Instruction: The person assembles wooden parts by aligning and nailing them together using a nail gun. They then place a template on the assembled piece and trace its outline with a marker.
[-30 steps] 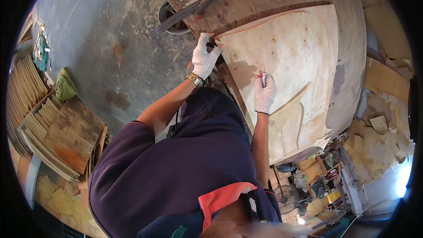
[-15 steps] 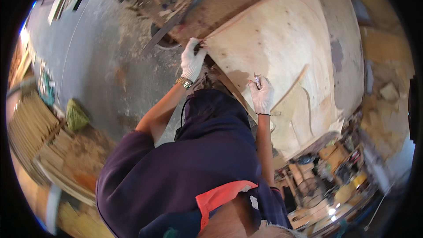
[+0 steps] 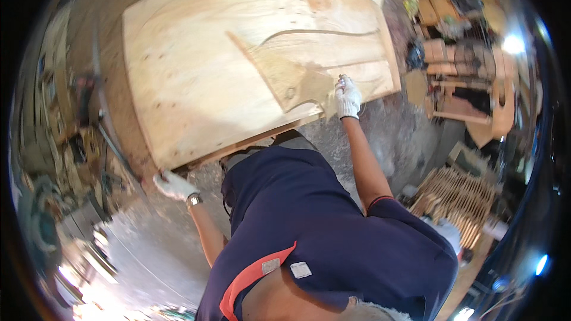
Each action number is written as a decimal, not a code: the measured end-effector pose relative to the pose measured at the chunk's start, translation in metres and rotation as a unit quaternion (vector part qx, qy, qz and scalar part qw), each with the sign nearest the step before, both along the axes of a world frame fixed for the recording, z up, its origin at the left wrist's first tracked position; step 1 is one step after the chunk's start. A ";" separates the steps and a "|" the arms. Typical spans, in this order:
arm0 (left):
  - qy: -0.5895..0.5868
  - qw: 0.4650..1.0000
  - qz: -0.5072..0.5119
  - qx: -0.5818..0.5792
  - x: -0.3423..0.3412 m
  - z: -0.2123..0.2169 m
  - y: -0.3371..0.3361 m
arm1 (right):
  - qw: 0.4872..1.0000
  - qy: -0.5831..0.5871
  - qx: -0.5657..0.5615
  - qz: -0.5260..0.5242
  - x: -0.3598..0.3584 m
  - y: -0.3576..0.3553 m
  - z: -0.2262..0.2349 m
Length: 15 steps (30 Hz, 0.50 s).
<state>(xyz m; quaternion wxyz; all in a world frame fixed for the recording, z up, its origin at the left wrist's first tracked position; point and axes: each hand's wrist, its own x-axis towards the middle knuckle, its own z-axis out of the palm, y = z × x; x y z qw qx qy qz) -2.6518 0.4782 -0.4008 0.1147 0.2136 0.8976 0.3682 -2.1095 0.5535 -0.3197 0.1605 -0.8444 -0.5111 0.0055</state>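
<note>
A large pale plywood panel [image 3: 196, 65] lies flat before me, with a thinner, curved-edged wooden piece [image 3: 297, 86] on top of it at the right. My right hand [image 3: 348, 100], in a white knit glove, is closed around a slim pen [image 3: 341, 82] near the curved piece's right end. Its tip is too small to make out. At the panel's near left corner is my left hand [image 3: 175, 186], gloved too, with a metal watch at the wrist. Its fingers close on that corner; the fingertips are partly hidden.
Metal bar [image 3: 116, 139] and a dark power tool [image 3: 85, 100] lie left of the panel. Wooden frames and offcuts [image 3: 461, 98] crowd the right side, with a slatted wooden stack [image 3: 458, 202] nearer me. A grey surface [image 3: 140, 255] shows at lower left.
The whole view has turned, so the panel now lies crosswise before me. My right hand has moved with the pen along to the curved piece's right end. My left hand stays by the panel's corner.
</note>
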 end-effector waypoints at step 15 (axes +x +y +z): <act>-0.024 1.000 0.007 -0.012 -0.030 -0.015 0.013 | 0.989 -0.005 -0.042 -0.143 0.348 -0.052 -0.072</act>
